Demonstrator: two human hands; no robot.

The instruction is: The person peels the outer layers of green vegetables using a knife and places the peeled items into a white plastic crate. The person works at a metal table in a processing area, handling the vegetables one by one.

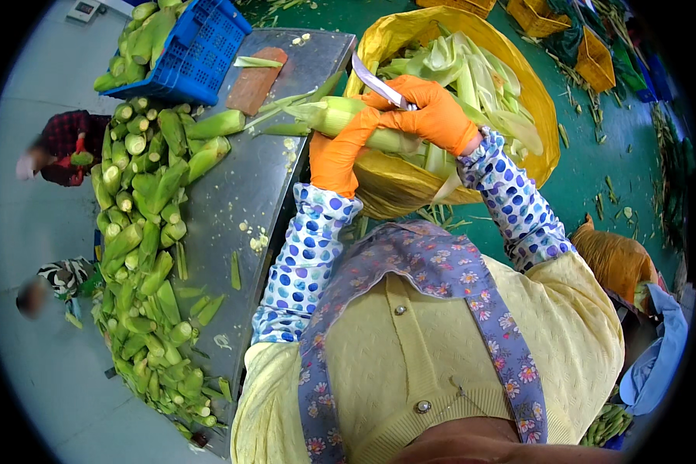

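Observation:
My left hand (336, 158), in an orange glove, is wrapped round a pale green ear of corn (323, 114) with husk and trailing leaves at its tip. My right hand (433, 116), gloved the same way, holds a curved silver knife (377, 85), its blade pointing up and to the left, just beside the ear, whose far end runs under that hand. Both hands are over the rim of a large yellow sack (541, 100) holding pale husks (487, 69). At their left is the edge of the metal table (243, 185).
Many corn ears (139, 255) pile along the table, below a blue crate (209, 62) of more ears. A brick-coloured block (251, 89) lies near it. Two co-workers (69, 147) are at the far left. Yellow crates (595, 58) and an orange sack (611, 255) stand on the green floor.

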